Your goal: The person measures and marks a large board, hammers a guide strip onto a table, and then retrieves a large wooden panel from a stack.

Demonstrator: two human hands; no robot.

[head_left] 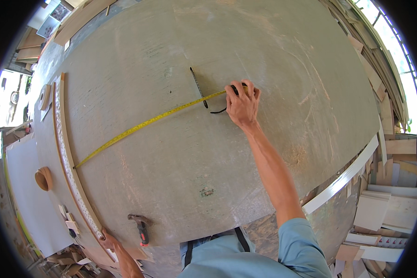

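Tape measure [148, 121] gripped by right hand [242, 105] | left hand [109, 242] grips panel edge [90, 217] | hammer [142, 228] near

A hammer [141, 228] with a red-and-black grip lies at the sheet's near edge, well below and left of the grip – further left, a small wooden bowl [43, 178] sits on a white board [30, 204]; offcuts [384, 208] stack lower right

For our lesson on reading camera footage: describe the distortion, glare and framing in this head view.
Head view: fisheye bends the big grey board and the yellow tape measure into curves; black corners ring the picture; daylight blows out the upper right and left edge; the right hand is sharp, its grip on the tape case; the left hand sits low near the stretched rim.
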